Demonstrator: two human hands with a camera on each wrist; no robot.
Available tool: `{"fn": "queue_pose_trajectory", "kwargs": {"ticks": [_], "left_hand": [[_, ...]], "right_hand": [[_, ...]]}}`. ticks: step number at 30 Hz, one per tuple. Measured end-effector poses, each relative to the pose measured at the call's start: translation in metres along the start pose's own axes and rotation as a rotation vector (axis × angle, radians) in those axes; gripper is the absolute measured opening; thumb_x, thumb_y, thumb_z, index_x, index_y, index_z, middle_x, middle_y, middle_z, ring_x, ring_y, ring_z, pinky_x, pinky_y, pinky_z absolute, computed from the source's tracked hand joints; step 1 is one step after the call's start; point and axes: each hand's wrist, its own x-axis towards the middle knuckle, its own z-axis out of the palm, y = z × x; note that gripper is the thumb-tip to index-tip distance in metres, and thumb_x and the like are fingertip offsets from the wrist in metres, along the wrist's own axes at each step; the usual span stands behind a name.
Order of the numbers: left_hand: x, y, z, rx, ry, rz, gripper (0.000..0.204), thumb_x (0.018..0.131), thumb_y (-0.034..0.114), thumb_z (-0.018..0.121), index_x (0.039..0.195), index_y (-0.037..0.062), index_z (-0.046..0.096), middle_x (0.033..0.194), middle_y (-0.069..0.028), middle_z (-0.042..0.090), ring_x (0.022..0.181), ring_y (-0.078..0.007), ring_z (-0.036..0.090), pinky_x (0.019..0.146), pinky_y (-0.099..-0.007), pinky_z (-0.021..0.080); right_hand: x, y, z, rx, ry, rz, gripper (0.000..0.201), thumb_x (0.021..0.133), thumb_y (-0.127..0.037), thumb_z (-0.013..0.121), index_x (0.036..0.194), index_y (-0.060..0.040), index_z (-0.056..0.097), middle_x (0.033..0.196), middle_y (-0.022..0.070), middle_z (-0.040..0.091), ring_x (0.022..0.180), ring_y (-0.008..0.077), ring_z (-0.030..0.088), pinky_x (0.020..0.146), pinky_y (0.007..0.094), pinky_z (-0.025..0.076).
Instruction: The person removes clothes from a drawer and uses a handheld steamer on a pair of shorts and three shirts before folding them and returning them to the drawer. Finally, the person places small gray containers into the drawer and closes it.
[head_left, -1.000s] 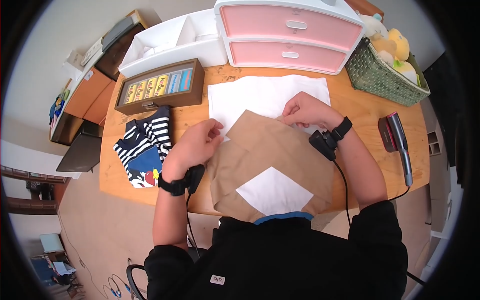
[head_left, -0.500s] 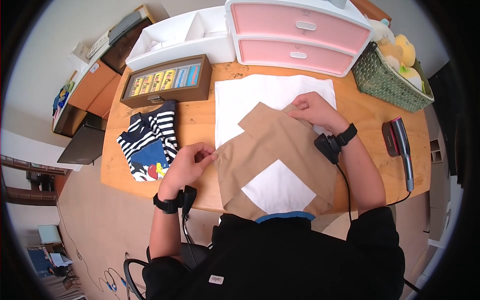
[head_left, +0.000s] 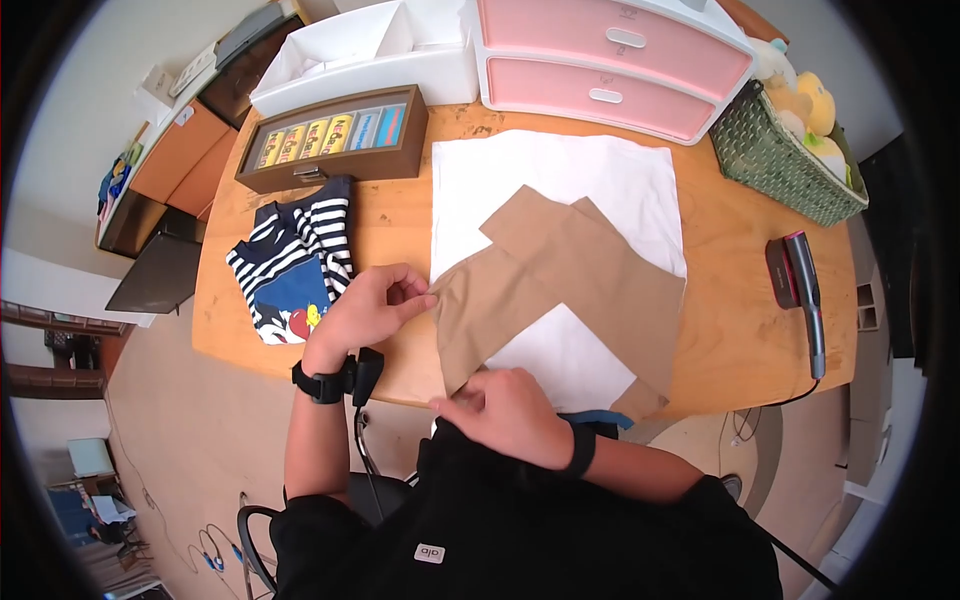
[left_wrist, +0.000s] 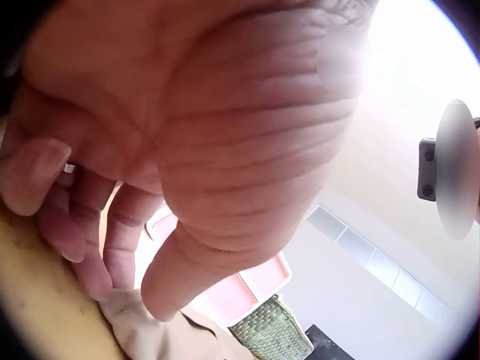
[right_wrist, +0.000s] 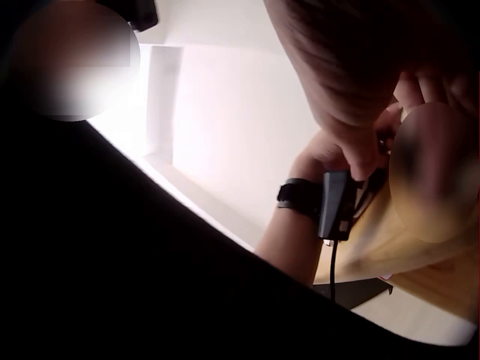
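A white shirt (head_left: 560, 165) with tan sleeves (head_left: 540, 265) lies on the wooden table, sleeves crossed over its body. Its blue collar (head_left: 600, 418) is at the near edge, partly covered by my right forearm. My left hand (head_left: 365, 310) pinches the tan cloth at the shirt's left edge; the left wrist view shows this cloth (left_wrist: 142, 322) at the thumb and fingertips. Bent over the shirt's near left corner is my right hand (head_left: 510, 410), thumb and fingertips right at the cloth. Blur in the right wrist view leaves me unable to tell whether it grips.
Left of the shirt lies a folded striped shirt (head_left: 290, 265). Behind stand a brown display box (head_left: 340, 150), a white divided bin (head_left: 370, 75) and a pink drawer unit (head_left: 610, 70). To the right are a green basket (head_left: 785, 165) of soft toys and a corded hair styler (head_left: 800, 300).
My right hand has come from the shirt's far right side to its near left corner. My left hand moved from over the sleeve out to the left edge and pinches there.
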Motion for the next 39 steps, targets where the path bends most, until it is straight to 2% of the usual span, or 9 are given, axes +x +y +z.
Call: {"fn": "queue_pose_trajectory", "kwargs": {"ticks": [5,11,15,18,21,25,27,31,39], "left_hand": [[0.003,0.003,-0.011,-0.002,-0.162,-0.032,0.016,0.101,0.017,0.071,0.101,0.0003,0.068,0.074,0.0017,0.061,0.063,-0.0068,0.053,0.059,-0.0245,0.045],[0.007,-0.005,-0.012,-0.133,-0.102,-0.116,0.014,0.108,0.015,0.058,0.106,0.0014,0.061,0.074,-0.0040,0.064,0.057,-0.0112,0.058,0.053,-0.0271,0.049],[0.009,-0.003,-0.011,-0.146,-0.126,-0.153,0.013,0.109,0.015,0.057,0.107,0.0023,0.060,0.076,-0.0059,0.068,0.056,-0.0115,0.061,0.053,-0.0261,0.049],[0.008,0.008,-0.013,-0.091,-0.122,-0.239,0.018,0.107,0.021,0.062,0.106,0.0038,0.061,0.077,-0.0054,0.070,0.058,-0.0110,0.063,0.053,-0.0249,0.048],[0.007,0.012,-0.009,-0.067,-0.108,-0.225,0.020,0.105,0.023,0.066,0.105,0.0033,0.061,0.077,-0.0052,0.069,0.058,-0.0106,0.062,0.053,-0.0247,0.048],[0.004,0.011,-0.006,-0.074,-0.074,-0.190,0.022,0.103,0.022,0.070,0.106,0.0022,0.061,0.076,-0.0050,0.069,0.059,-0.0106,0.062,0.055,-0.0255,0.049],[0.002,0.001,0.002,-0.025,0.022,-0.080,0.025,0.099,0.019,0.074,0.107,-0.0003,0.059,0.077,-0.0084,0.069,0.064,-0.0153,0.067,0.059,-0.0304,0.053],[-0.033,0.032,0.038,0.456,0.456,0.225,0.028,0.088,0.011,0.080,0.103,0.0014,0.059,0.089,-0.0165,0.067,0.079,-0.0325,0.070,0.069,-0.0414,0.055],[-0.068,0.030,0.080,0.475,0.292,0.323,0.032,0.085,0.013,0.084,0.103,-0.0003,0.061,0.091,-0.0157,0.062,0.086,-0.0339,0.064,0.075,-0.0410,0.053]], "right_hand": [[0.004,0.000,-0.001,0.337,-0.008,0.190,0.040,0.098,-0.019,0.075,0.070,0.0044,0.060,0.063,0.0107,0.070,0.052,0.0106,0.065,0.048,0.0294,0.049],[-0.006,0.021,-0.014,0.154,0.182,-0.031,0.033,0.100,-0.016,0.071,0.076,0.0034,0.061,0.060,0.0065,0.066,0.047,0.0104,0.062,0.045,0.0269,0.047],[-0.014,0.016,-0.032,0.369,-0.061,0.240,0.027,0.101,-0.016,0.070,0.083,0.0025,0.065,0.068,0.0080,0.070,0.051,0.0104,0.064,0.045,0.0262,0.046],[-0.020,0.004,-0.050,0.320,-0.206,0.143,0.021,0.100,-0.015,0.071,0.089,0.0018,0.069,0.076,0.0075,0.073,0.057,0.0088,0.065,0.051,0.0246,0.048],[-0.023,0.032,-0.084,0.170,0.224,-0.197,0.016,0.095,-0.014,0.074,0.093,0.0023,0.074,0.071,0.0086,0.072,0.062,0.0125,0.068,0.057,0.0289,0.051],[-0.009,0.057,-0.183,-0.128,0.615,0.044,0.017,0.093,-0.015,0.075,0.097,0.0015,0.074,0.076,0.0059,0.072,0.064,0.0133,0.067,0.060,0.0301,0.052],[0.012,0.095,-0.217,-0.237,0.562,-0.046,0.021,0.094,-0.018,0.075,0.099,0.0022,0.073,0.078,0.0062,0.072,0.066,0.0132,0.067,0.056,0.0283,0.051],[0.053,0.076,-0.239,-0.037,0.336,0.249,0.024,0.094,-0.024,0.078,0.099,-0.0014,0.073,0.083,0.0048,0.073,0.065,0.0087,0.065,0.049,0.0232,0.047],[0.095,0.079,-0.239,-0.059,0.121,0.241,0.025,0.083,-0.021,0.083,0.077,0.0002,0.071,0.067,0.0051,0.066,0.054,0.0117,0.062,0.047,0.0253,0.046]]}}
